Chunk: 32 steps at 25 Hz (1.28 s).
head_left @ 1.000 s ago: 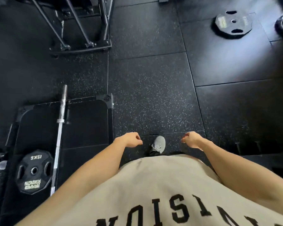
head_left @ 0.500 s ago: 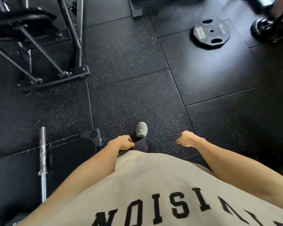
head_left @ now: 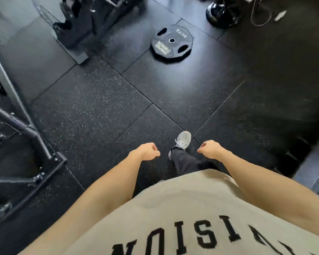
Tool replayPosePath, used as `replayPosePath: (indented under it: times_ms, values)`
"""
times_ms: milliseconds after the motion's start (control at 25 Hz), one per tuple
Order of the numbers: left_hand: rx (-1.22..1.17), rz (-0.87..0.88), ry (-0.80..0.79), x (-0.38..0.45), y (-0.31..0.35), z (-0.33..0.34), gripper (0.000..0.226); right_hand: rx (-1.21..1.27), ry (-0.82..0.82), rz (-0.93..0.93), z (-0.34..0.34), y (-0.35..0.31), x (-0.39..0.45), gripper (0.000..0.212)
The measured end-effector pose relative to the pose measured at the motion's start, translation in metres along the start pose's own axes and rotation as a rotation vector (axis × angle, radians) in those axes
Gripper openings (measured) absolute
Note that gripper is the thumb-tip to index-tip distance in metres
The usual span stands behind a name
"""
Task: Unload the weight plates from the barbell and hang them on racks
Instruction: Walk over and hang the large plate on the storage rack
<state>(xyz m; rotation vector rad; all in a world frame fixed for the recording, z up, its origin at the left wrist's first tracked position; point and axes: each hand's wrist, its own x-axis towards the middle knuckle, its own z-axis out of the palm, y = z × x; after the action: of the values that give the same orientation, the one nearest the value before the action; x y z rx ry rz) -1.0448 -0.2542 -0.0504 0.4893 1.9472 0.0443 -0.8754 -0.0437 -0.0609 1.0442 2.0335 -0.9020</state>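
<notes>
A black weight plate (head_left: 172, 42) with grip holes and white lettering lies flat on the rubber floor, ahead of me near the top middle. My left hand (head_left: 147, 151) and my right hand (head_left: 210, 149) hang in front of my body, both loosely curled with nothing in them. They are far from the plate. Between them my grey shoe (head_left: 183, 139) is stepping forward. No barbell is in view.
A black steel rack frame (head_left: 24, 126) stands at the left, its foot reaching to the floor near my left arm. Another machine base (head_left: 75, 28) sits at the top left. A round black weight (head_left: 222, 13) stands at the top right. Dark rubber floor tiles (head_left: 99, 111) lie between.
I have walked forward and turned; the barbell and the plate beside it on the left have left the view. The floor plate ahead has come nearer and more central. Both hands stay curled and empty.
</notes>
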Motion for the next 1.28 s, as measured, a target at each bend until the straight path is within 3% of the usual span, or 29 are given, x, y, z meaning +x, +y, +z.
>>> replayPosePath:
  times_ms: [80,240,480,680,840,1120,1280]
  values:
    - [0.124,0.036,-0.07,0.035,0.031,-0.032,0.035,-0.019,-0.083,0.044,-0.026,-0.003,0.032,0.034]
    - [0.25,0.041,-0.075,0.094,0.094,-0.123,0.037,0.038,-0.091,0.109,-0.12,-0.013,0.098,0.034]
    - [0.168,0.134,0.078,0.172,0.219,-0.268,0.036,0.304,0.122,0.113,-0.281,-0.036,0.175,0.034]
    - [0.294,0.137,-0.039,0.245,0.305,-0.331,0.033,0.351,0.044,0.129,-0.351,-0.033,0.234,0.033]
    - [0.428,0.164,-0.031,0.314,0.383,-0.401,0.033,0.321,0.003,0.191,-0.426,-0.02,0.293,0.033]
    - [0.535,0.276,-0.006,0.392,0.561,-0.532,0.039,0.594,0.242,0.276,-0.599,-0.005,0.371,0.016]
    - [0.616,0.317,-0.061,0.427,0.649,-0.549,0.039,0.595,0.218,0.309,-0.655,0.018,0.406,0.024]
